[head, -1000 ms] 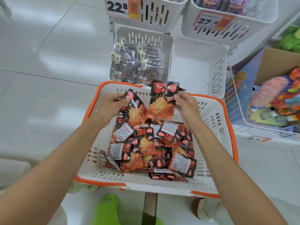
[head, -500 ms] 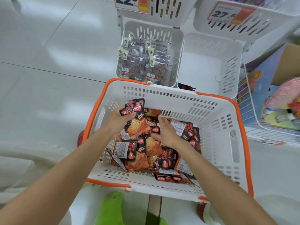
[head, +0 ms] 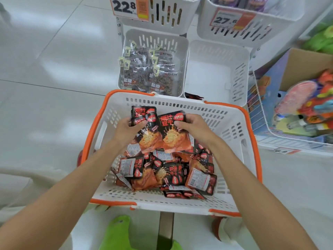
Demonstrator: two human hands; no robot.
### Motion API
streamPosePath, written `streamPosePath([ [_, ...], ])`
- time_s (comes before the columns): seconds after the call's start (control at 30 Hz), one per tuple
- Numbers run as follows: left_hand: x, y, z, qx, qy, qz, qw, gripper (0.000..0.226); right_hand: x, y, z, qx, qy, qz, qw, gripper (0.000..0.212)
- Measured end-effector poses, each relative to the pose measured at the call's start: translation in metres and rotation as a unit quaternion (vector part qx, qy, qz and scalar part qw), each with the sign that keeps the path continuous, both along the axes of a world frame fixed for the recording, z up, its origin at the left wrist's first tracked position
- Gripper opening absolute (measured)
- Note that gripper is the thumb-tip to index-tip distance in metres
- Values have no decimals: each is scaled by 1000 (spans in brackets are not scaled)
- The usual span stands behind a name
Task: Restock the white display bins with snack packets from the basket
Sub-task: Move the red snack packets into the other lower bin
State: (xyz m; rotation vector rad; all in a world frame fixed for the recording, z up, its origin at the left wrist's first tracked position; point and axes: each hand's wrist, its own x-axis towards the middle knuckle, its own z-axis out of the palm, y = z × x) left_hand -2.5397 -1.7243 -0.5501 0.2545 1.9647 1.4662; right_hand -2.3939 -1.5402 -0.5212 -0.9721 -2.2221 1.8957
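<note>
A white basket with an orange rim [head: 252, 134] stands in front of me, holding a pile of several black-and-orange snack packets [head: 167, 174]. My left hand [head: 126, 129] grips a small bunch of these packets [head: 144, 121] above the pile. My right hand [head: 194, 127] pinches the top corner of one more packet [head: 173, 134] beside them. Beyond the basket stand two low white display bins: the left bin [head: 183, 51] is filled with clear packets of dark snacks, and the right bin [head: 239, 73] holds one dark packet [head: 193, 96] at its near edge.
Two higher white bins with price tags 22.8 [head: 124, 6] and 27.6 [head: 225, 19] hang above. A wire bin of colourful toys [head: 306, 109] stands at the right. Pale floor tiles lie to the left. A green shoe [head: 117, 233] shows below the basket.
My right hand dropped its packet into the right bin, went down into the basket pile and has come up pinching another packet. My left hand keeps its bunch and has risen with it.
</note>
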Motion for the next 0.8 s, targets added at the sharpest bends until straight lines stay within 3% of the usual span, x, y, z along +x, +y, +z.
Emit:
streamPosePath([
  [0.07, 13, 15, 7, 13, 2, -16, 1000, 10, -1, -13, 4, -32, 0, -29, 999, 25],
  [0.2, 37, 35, 26, 17, -7, -15, 1000, 52, -2, -35, 5, 8, 10, -85, 996, 39],
  [0.27, 44, 37, 37, 15, -20, -38, 999, 60, -5, -34, 8, 7, 0, -136, 991, 35],
  [0.4, 49, 40, 46, 67, -44, -68, 995, 43, -6, -27, 16, -2, 2, -203, 979, 16],
  [0.53, 57, 45, 43, 63, -133, -165, 975, 46, -9, -23, 22, -59, 31, -273, 960, 26],
  [0.6, 54, 49, 40, 82, -166, -173, 967, 47, -8, -17, 27, -56, 53, -247, 966, 44],
  [0.67, 42, 56, 40, 76, -145, -182, 970, 51, -5, -5, 35, -2, 46, -177, 983, 78],
  [0.73, 30, 68, 45, 46, -64, -239, 968, 61, -2, 17, 46, 12, 36, -101, 994, 99],
  [0.8, 22, 85, 55, 13, 62, -316, 947, 77, 0, 40, 58, 17, 24, -23, 999, 95],
])
